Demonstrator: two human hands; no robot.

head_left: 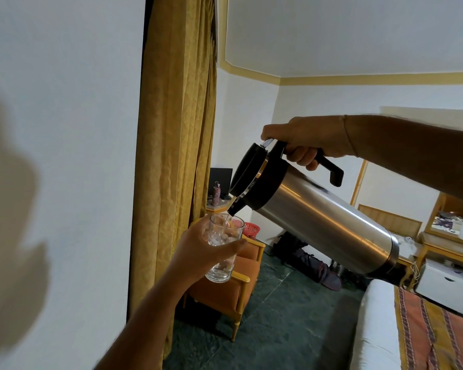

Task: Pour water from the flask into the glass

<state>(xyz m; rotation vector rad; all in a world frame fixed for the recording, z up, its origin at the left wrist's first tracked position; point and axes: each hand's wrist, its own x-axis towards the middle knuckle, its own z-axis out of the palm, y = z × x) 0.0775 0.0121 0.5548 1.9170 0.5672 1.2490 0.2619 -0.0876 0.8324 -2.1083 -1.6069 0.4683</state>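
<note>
A steel flask [318,217] with a black lid and black handle is tilted steeply, spout down to the left. My right hand [302,142] grips its handle from above. A thin stream of water runs from the spout into a clear glass [223,252] held just below it. My left hand [198,255] wraps around the glass from the left, thumb across its front. The glass is upright in mid-air and holds some water at the bottom.
A white wall and a yellow curtain [177,156] stand close on the left. Below are an orange armchair [233,289], a green tiled floor, a dark bag [300,252] and a bed [412,329] at the lower right. A desk with a mirror stands at the right.
</note>
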